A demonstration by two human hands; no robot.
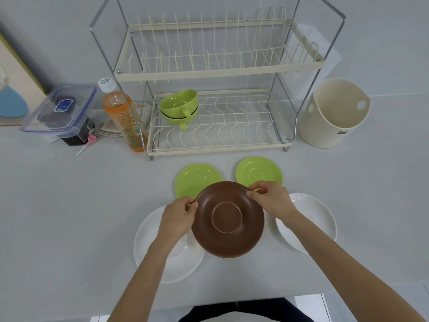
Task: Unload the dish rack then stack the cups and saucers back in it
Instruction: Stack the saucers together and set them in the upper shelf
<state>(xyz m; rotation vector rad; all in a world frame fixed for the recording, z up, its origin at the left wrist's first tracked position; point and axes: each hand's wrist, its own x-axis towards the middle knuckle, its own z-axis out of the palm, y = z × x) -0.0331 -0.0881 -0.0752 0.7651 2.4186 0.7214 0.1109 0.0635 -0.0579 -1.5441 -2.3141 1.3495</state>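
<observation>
A brown saucer [228, 219] is held tilted above the table with its underside and foot ring facing me. My left hand [180, 217] pinches its left rim and my right hand [270, 198] pinches its upper right rim. Two green saucers [193, 180] [258, 170] lie on the table just behind it. A white plate [153, 247] lies under my left forearm and another white plate [311, 219] under my right. Two green cups [180, 109] sit stacked at the left of the lower shelf of the wire dish rack [220, 70].
A cream utensil holder [334, 112] stands right of the rack. An orange drink bottle [124, 115] and a clear lidded box [61, 112] stand to its left, with a lollipop [89, 141] in front. The table's near edge runs along the bottom.
</observation>
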